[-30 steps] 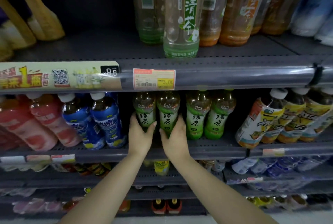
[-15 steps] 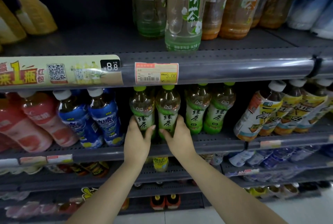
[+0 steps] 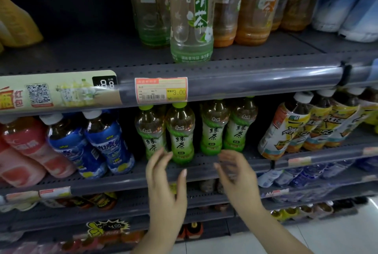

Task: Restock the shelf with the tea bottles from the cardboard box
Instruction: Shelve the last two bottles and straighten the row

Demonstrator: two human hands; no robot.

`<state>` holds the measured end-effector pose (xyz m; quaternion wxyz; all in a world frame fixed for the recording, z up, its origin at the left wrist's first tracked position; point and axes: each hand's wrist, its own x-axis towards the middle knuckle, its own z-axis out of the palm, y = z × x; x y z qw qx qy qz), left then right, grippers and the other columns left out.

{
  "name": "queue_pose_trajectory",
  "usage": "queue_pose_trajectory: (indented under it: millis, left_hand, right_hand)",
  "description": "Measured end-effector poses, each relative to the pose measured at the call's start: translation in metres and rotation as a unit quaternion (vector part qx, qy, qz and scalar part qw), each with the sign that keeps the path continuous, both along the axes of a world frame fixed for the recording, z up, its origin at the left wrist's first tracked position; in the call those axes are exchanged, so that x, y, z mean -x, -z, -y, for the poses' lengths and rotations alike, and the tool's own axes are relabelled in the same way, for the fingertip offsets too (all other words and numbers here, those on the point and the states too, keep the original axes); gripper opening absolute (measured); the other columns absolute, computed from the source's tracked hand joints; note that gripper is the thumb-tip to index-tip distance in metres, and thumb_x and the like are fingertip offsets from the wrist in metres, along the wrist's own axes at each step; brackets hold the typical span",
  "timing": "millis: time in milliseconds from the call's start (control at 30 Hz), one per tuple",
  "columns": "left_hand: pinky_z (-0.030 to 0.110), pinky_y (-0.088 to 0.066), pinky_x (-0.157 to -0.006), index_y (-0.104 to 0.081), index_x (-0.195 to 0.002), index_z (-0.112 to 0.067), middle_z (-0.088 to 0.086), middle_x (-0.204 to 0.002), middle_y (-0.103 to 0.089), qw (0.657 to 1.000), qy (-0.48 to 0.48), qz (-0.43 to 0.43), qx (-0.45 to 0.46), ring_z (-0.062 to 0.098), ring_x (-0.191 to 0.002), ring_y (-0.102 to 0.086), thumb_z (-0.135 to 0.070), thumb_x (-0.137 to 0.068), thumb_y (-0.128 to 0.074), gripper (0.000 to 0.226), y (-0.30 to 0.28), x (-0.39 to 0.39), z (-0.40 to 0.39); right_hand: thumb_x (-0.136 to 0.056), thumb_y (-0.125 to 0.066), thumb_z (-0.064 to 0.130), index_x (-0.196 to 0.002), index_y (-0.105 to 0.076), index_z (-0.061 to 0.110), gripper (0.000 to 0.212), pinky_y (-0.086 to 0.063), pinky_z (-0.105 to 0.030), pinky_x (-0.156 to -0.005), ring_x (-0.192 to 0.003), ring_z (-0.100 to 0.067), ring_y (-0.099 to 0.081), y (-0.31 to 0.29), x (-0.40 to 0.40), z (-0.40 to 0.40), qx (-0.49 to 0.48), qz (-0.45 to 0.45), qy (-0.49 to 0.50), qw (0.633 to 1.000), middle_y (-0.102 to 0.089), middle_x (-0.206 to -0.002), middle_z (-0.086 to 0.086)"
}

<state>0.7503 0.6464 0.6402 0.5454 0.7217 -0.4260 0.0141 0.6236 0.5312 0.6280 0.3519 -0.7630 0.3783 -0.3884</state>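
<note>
Four green tea bottles [image 3: 181, 133] stood upright in a row on the middle shelf [image 3: 204, 172], below the price tag [image 3: 161, 90] marked 3.00. The two on the left sat nearer the shelf's front edge than the two on the right. Left hand [image 3: 165, 184] was in front of the shelf edge, fingers spread and loosely curved, holding nothing; its fingertips [image 3: 161, 152] overlapped the base of the leftmost green bottle, contact could not be told. Right hand [image 3: 237, 174] was also empty, fingers open and blurred, just below the right pair. Blue-labelled bottles [image 3: 102, 143] leaned at left, yellow-labelled bottles [image 3: 290, 129] at right.
</note>
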Motion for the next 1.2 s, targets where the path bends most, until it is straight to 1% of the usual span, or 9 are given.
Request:
queue_pose_trajectory:
  millis: [133,233,300,400,500,600,800,1033,1200]
  left_hand:
    - [0.009,-0.020,-0.112,-0.029,-0.141,-0.034,-0.025,-0.149,-0.025,0.993,0.104,-0.034,-0.049,-0.008,-0.138,-0.022,-0.041,-0.093,-0.049,0.053,-0.006,0.032,0.030]
    - [-0.003,-0.003,-0.104,-0.006,-0.150,-0.028,-0.016,-0.158,-0.006,0.987,0.102,-0.065,-0.101,-0.007,-0.142,-0.003,-0.039,-0.090,-0.053,0.076,-0.004,0.041,0.063]
    - [0.005,-0.005,-0.108,-0.003,-0.150,-0.020,-0.006,-0.159,-0.007,0.984,0.096,-0.085,-0.121,0.001,-0.143,-0.006,-0.034,-0.090,-0.058,0.083,-0.005,0.040,0.083]
    - [0.018,-0.018,-0.111,-0.010,-0.149,-0.011,0.005,-0.154,-0.023,0.984,0.073,-0.105,-0.122,0.015,-0.142,-0.023,-0.027,-0.087,-0.064,0.084,-0.006,0.035,0.111]
    - [0.022,-0.036,-0.098,-0.028,-0.140,-0.008,0.010,-0.135,-0.048,0.980,0.026,-0.152,-0.127,0.022,-0.127,-0.047,-0.025,-0.088,-0.062,0.064,-0.002,0.029,0.130]
    - [0.024,-0.045,-0.085,-0.041,-0.126,-0.007,0.010,-0.117,-0.058,0.983,0.016,-0.107,-0.151,0.023,-0.109,-0.058,-0.027,-0.090,-0.058,0.044,0.002,0.026,0.131]
    - [0.024,-0.046,-0.083,-0.042,-0.122,-0.008,0.007,-0.114,-0.058,0.986,0.020,-0.058,-0.155,0.019,-0.104,-0.058,-0.025,-0.091,-0.056,0.038,0.009,0.027,0.118]
    - [0.020,-0.042,-0.092,-0.042,-0.126,-0.012,0.002,-0.117,-0.058,0.990,0.023,-0.058,-0.127,0.013,-0.110,-0.055,-0.025,-0.091,-0.058,0.041,0.014,0.030,0.118]
    - [0.008,-0.034,-0.088,-0.042,-0.126,-0.016,-0.002,-0.119,-0.058,0.990,0.021,-0.057,-0.127,0.008,-0.111,-0.055,-0.026,-0.090,-0.059,0.042,0.014,0.031,0.116]
  right_hand:
    - [-0.084,-0.067,0.018,-0.126,-0.047,0.014,0.047,-0.049,-0.022,-0.094,-0.111,-0.008,-0.056,-0.004,0.017,0.034,-0.008,0.037,0.081,0.996,-0.053,-0.119,0.004]
    - [-0.083,-0.069,0.024,-0.138,-0.037,0.010,0.065,-0.039,-0.027,-0.103,-0.123,-0.010,-0.044,-0.007,0.010,0.060,-0.028,0.017,0.091,0.995,-0.047,-0.130,0.001]
    - [-0.081,-0.071,0.025,-0.134,-0.041,0.010,0.062,-0.044,-0.029,-0.098,-0.118,-0.014,-0.051,-0.009,0.003,0.072,-0.032,0.003,0.070,0.997,-0.055,-0.124,-0.001]
    - [-0.082,-0.070,0.020,-0.126,-0.045,0.010,0.052,-0.047,-0.027,-0.086,-0.108,-0.016,-0.058,-0.011,0.000,0.080,-0.040,-0.019,0.054,0.998,-0.061,-0.112,0.000]
    - [-0.083,-0.069,0.020,-0.124,-0.046,0.011,0.048,-0.046,-0.026,-0.086,-0.105,-0.016,-0.059,-0.010,0.003,0.084,-0.032,-0.032,0.046,0.998,-0.063,-0.113,-0.003]
    - [-0.084,-0.069,0.021,-0.121,-0.047,0.010,0.045,-0.043,-0.018,-0.078,-0.096,-0.010,-0.058,-0.011,0.007,0.087,-0.029,-0.048,0.034,0.998,-0.061,-0.105,0.004]
    - [-0.084,-0.068,0.026,-0.119,-0.046,0.009,0.044,-0.038,-0.012,-0.061,-0.081,-0.007,-0.053,-0.011,0.012,0.086,-0.025,-0.091,0.023,0.995,-0.056,-0.092,0.007]
    - [-0.083,-0.069,0.025,-0.127,-0.044,0.010,0.053,-0.044,-0.021,-0.075,-0.093,-0.015,-0.062,-0.003,0.012,0.085,-0.011,-0.064,0.015,0.998,-0.066,-0.109,-0.005]
    - [-0.084,-0.068,0.026,-0.134,-0.039,0.010,0.060,-0.045,-0.022,-0.081,-0.099,-0.012,-0.059,-0.001,0.014,0.085,-0.007,-0.047,0.001,0.999,-0.064,-0.116,-0.005]
